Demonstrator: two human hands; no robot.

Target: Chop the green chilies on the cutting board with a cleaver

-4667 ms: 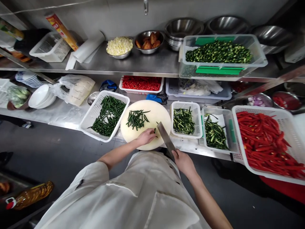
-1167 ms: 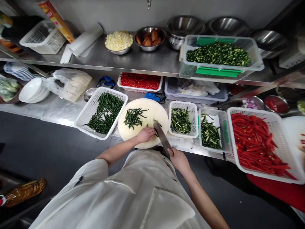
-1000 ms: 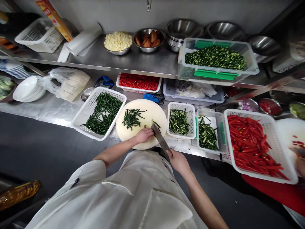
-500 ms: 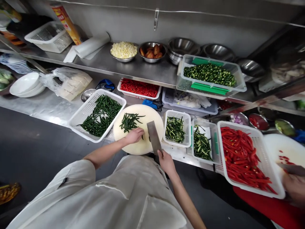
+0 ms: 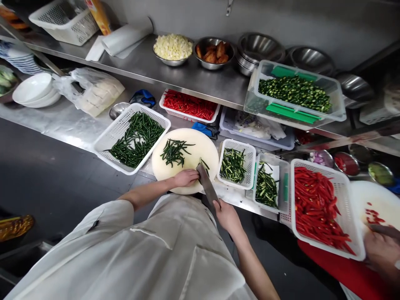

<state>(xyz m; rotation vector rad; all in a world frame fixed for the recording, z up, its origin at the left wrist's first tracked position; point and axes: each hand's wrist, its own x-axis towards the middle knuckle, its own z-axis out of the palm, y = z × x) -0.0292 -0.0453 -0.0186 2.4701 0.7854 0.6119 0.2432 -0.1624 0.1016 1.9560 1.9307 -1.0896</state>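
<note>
My right hand [image 5: 225, 212] is wrapped round the handle of a cleaver [image 5: 206, 183], whose blade lies over the right part of a round white cutting board [image 5: 162, 183]. Against the blade's left side, my left hand [image 5: 186, 178] has its fingers pressed together on a green pepper, mostly hidden under them. A small pile of green peppers [image 5: 173, 153] rests on the board's upper left. Cut green pieces [image 5: 204, 164] show beside the blade's tip. To the left stands a white basket of whole green peppers [image 5: 137, 139], and to the right a smaller basket of cut ones [image 5: 233, 165].
A clear tub of cut green peppers [image 5: 266, 187] and a basket of red peppers [image 5: 318, 208] stand further right. Beyond them, another person's hand [image 5: 383, 250] holds a knife at a second board [image 5: 378, 200]. Bowls and a green-clipped tub [image 5: 293, 93] line the shelf above.
The cleaver has come against my left hand, which has shifted right across the board. Cut pieces now show by the blade's tip. The whole view has shifted.
</note>
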